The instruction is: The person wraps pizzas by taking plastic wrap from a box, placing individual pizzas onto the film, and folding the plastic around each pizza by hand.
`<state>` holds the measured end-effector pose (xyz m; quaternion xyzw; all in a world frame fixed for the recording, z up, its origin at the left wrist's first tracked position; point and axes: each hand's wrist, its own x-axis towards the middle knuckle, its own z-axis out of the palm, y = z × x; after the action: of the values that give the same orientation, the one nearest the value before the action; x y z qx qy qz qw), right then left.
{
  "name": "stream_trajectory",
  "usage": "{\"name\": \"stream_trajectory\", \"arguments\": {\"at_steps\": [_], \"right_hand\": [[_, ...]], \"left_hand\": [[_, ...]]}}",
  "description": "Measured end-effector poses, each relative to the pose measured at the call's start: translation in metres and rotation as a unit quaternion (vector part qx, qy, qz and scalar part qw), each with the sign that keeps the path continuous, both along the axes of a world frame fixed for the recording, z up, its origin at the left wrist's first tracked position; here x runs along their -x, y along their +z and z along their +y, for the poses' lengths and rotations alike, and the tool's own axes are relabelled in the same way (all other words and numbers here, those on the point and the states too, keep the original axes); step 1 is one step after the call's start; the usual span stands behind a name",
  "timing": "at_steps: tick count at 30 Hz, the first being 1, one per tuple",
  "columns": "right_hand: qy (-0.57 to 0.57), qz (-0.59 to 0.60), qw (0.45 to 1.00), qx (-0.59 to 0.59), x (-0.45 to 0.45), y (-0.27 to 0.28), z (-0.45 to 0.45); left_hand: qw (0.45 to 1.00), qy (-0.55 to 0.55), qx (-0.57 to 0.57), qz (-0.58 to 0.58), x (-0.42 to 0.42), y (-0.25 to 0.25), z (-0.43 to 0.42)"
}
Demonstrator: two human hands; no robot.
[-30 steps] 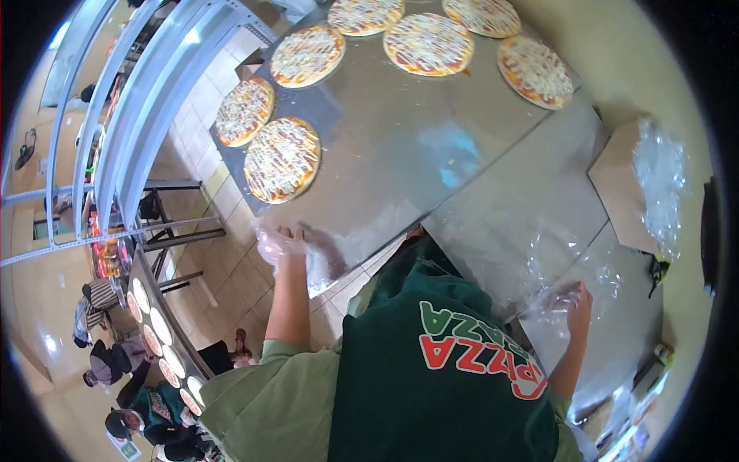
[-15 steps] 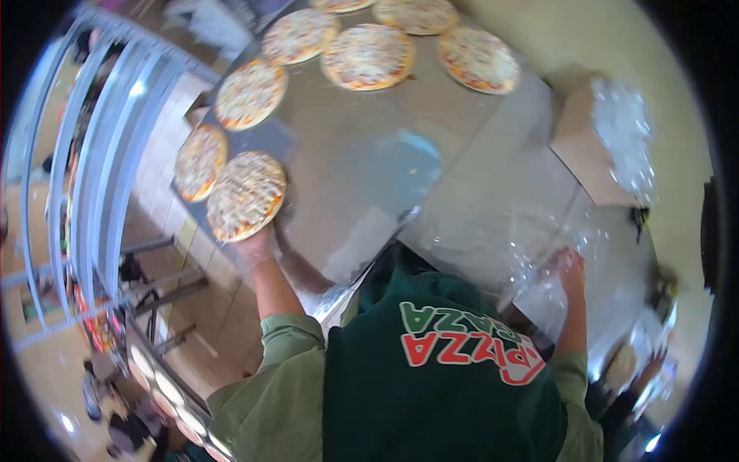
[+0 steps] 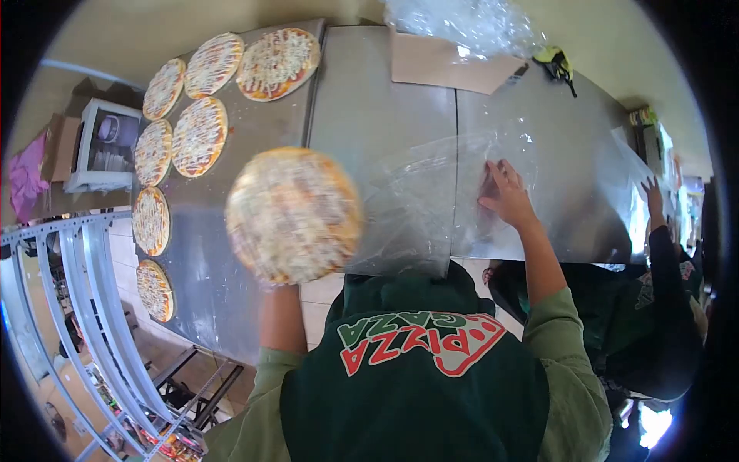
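While the left hand (image 3: 275,289), grip too hidden to tell, bears a pizza (image 3: 294,215) by the near edge of the bench (image 3: 362,92), the right hand (image 3: 506,194) is spread over film (image 3: 419,177).

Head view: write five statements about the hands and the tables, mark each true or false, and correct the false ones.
1. The left hand is mostly hidden beneath a raised pizza. True.
2. The right hand holds a pizza too. False: the right hand is at clear plastic film, its fingers spread.
3. Seven other pizzas lie on the metal table. True.
4. The cardboard box stands by the apron. False: the cardboard box is at the far side, near the wall.
5. The apron is plain white. False: the apron is dark green with lettering.
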<state>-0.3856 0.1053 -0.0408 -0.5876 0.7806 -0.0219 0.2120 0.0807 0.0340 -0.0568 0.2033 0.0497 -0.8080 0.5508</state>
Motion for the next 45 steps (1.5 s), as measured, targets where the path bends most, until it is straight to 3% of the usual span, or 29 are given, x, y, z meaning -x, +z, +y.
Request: {"name": "stream_trajectory", "arguments": {"at_steps": [4,8,13,17,20,21,23,25,26,27,28,29,30,31,32,33,35,36,38,42,45], "right_hand": [[-0.006,-0.016,1.0,-0.021,0.004,0.004,-0.002],[0.0,-0.033,0.999,-0.028,0.011,0.005,-0.001],[0.001,-0.052,0.999,-0.001,0.014,0.005,0.002],[-0.001,-0.047,0.999,0.004,0.015,0.008,0.004],[0.002,-0.042,0.999,0.035,0.018,-0.002,0.009],[0.006,-0.052,0.997,0.063,0.024,-0.012,0.011],[0.012,-0.07,0.991,0.116,0.032,-0.031,0.017],[-0.026,-0.013,0.988,0.149,0.012,-0.014,0.02],[-0.044,0.016,0.985,0.165,-0.004,-0.002,0.019],[-0.08,-0.06,0.979,0.179,-0.026,0.008,0.015],[-0.116,-0.135,0.965,0.191,-0.054,0.02,0.01],[0.144,-0.009,0.973,0.179,-0.083,0.041,0.013],[0.174,-0.09,0.98,0.026,-0.127,0.065,0.001],[0.317,-0.162,0.918,0.176,-0.156,0.035,0.015],[0.396,-0.143,0.896,0.138,-0.188,0.031,0.02],[0.469,-0.103,0.856,0.194,-0.215,0.007,0.028],[0.487,-0.116,0.82,0.278,-0.264,-0.058,0.028],[0.488,-0.119,0.822,0.268,-0.277,-0.057,0.022],[0.49,-0.126,0.826,0.247,-0.292,-0.054,0.01],[0.496,-0.178,0.829,0.19,-0.295,-0.046,0.0],[0.362,-0.327,0.851,0.196,-0.283,0.004,0.005]], "left_hand": [[0.981,-0.167,-0.001,0.098,0.126,-0.013,0.007],[0.959,-0.246,0.006,0.144,0.21,-0.032,0.015],[0.959,-0.261,0.064,0.092,0.242,-0.06,0.023],[0.954,-0.279,0.033,0.107,0.245,-0.065,0.021],[0.975,-0.218,0.033,-0.028,0.229,-0.018,0.012],[0.974,-0.224,-0.004,-0.036,0.21,-0.017,0.012],[0.995,-0.083,-0.02,0.047,0.166,-0.042,-0.006],[0.987,-0.058,-0.015,-0.15,0.133,-0.004,-0.022],[0.957,-0.061,0.028,-0.281,0.115,-0.003,-0.034],[0.909,-0.063,0.07,-0.406,0.101,-0.003,-0.047],[0.791,-0.09,0.184,-0.577,0.09,0.002,-0.055],[0.628,-0.112,0.288,-0.714,0.083,0.013,-0.063],[0.429,-0.128,0.377,-0.811,0.077,0.018,-0.069],[0.386,-0.175,0.413,-0.806,0.075,0.015,-0.074],[0.339,-0.22,0.449,-0.797,0.075,0.012,-0.08],[0.291,-0.262,0.484,-0.782,0.076,0.009,-0.086],[0.202,-0.328,0.458,-0.801,0.081,0.003,-0.093],[0.155,-0.361,0.443,-0.806,0.083,-0.001,-0.095],[0.203,-0.349,0.477,-0.781,0.072,-0.032,-0.109],[0.294,-0.437,0.433,-0.731,0.066,0.003,-0.116],[0.244,-0.506,0.434,-0.704,0.057,0.071,-0.126]]}}
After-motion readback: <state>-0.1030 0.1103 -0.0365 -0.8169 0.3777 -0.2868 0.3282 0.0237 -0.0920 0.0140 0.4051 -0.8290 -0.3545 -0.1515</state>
